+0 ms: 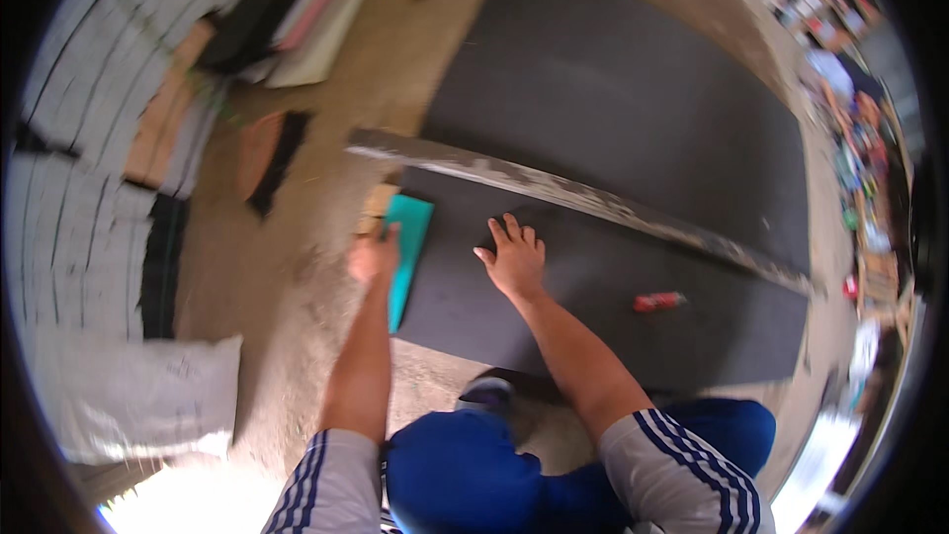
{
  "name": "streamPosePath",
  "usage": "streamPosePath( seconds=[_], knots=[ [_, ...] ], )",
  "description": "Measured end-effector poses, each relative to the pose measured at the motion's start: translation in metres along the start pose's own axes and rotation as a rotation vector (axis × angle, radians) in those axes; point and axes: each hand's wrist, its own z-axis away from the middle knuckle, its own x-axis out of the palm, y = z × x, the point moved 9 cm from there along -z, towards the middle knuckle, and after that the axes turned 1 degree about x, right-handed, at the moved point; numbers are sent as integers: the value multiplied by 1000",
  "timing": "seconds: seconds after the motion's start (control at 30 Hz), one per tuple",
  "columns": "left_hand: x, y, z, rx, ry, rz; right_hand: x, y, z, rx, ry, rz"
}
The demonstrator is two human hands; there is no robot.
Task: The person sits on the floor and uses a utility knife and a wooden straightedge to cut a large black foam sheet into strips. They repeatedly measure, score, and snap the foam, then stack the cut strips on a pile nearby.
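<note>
A large black sheet (613, 69) lies on the ground before me, crossed by a long, worn, grey-white straight bar (554, 184). My right hand (516, 259) rests on the near part of the sheet, fingers spread, holding nothing. At the sheet's left end a narrow teal piece (411, 222) sticks up or lies along the edge; which of these I cannot tell. My left hand (375, 255), a little blurred, is closed on the teal piece's left edge, thumb over it. Tan blocks (379, 202) sit just beyond that hand. A small red object (659, 302) lies on the sheet to the right.
White sacks or wrapped stacks (84, 218) stand along the left, with a pale sack (148, 396) at the near left. Rolled or folded sheets (316, 15) lie at the far left. Cluttered shelves (862, 138) line the right side. My blue-clad knees (465, 470) are at the near edge.
</note>
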Motion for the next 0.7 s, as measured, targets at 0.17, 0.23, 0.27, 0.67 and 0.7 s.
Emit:
streamPosePath(
  seconds=[0.17, 0.23, 0.27, 0.67, 0.7],
  knots=[
    [0, -6, -27, 177, 1, 44, -33, 140, 78, 432, 174, 125],
    [3, 2, -28, 221, -22, 165, -55, 182, 109, 561, 252, 78],
    [1, 6, -24, 204, -62, 216, -65, 211, 129, 706, 290, 79],
    [-7, 13, -18, 143, -150, 157, -63, 238, 141, 1091, 257, -250],
    [-7, 14, -18, 135, -164, 171, -65, 212, 129, 977, 261, -287]
  ],
)
